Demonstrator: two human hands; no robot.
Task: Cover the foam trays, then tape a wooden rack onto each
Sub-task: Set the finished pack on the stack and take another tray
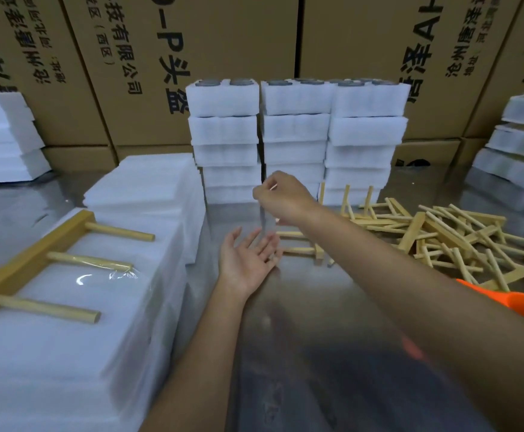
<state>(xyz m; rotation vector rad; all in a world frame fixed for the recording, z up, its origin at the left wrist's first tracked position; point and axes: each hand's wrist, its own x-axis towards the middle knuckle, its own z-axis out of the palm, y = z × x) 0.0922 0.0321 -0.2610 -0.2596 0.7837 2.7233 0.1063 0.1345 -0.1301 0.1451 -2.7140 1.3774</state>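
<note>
Foam tray stacks (295, 135) behind hands, rack pile (441, 241) rt (metal table (316, 353)).

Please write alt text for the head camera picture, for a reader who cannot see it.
Over a metal table, the right hand pinches a clear strip of tape above the open, palm-up left hand. A wooden rack lies on a covered foam tray at left; more racks are piled at right.

This is a packing area in a warehouse or factory: tall brown printed cardboard cartons (223, 57) wall in a shiny metal worktable (316, 353) bearing stacked white foam trays (295, 132) and a heap of identical pale wooden racks (447, 241).
</note>
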